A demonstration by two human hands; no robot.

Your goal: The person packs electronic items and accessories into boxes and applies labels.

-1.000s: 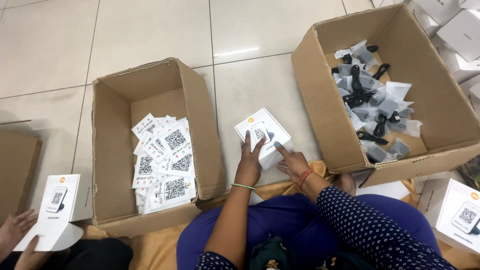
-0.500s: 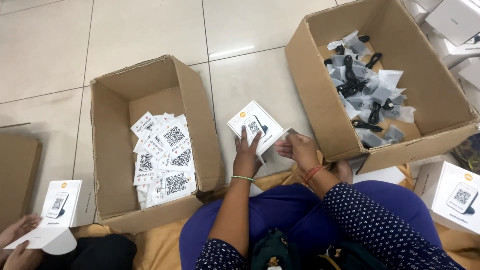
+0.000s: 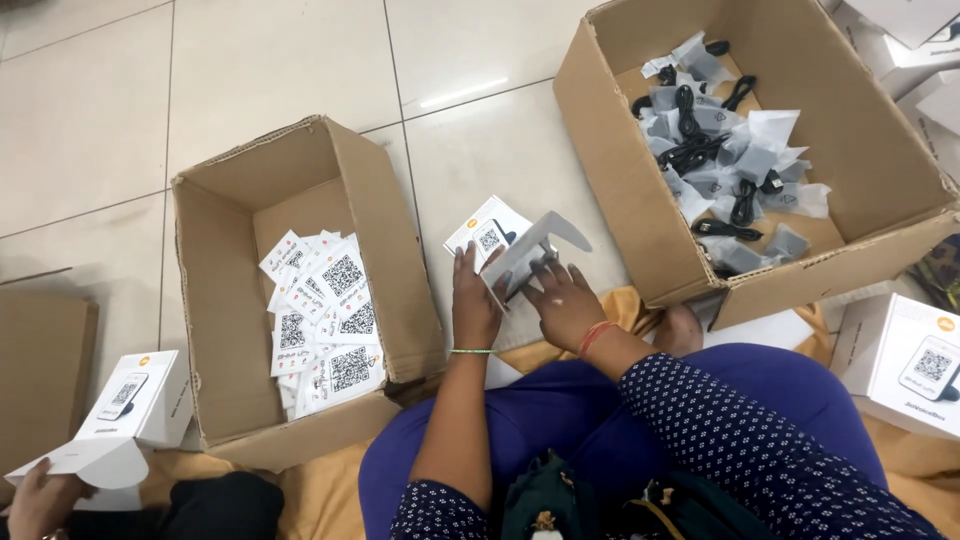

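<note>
Cardboard surrounds the scene on a pale tiled floor (image 3: 250, 70). The left hand (image 3: 474, 300) steadies a small white carton (image 3: 490, 235) from its near side, fingers pressed together flat on its glossy face. The right hand (image 3: 563, 300) pinches the carton's raised flap (image 3: 540, 245) between thumb and fingers. The carton sits low over the floor between two open brown boxes: one (image 3: 215, 330) holding square printed cards (image 3: 325, 310), the other (image 3: 890, 130) heaped with black cables in grey pouches (image 3: 720, 150).
</note>
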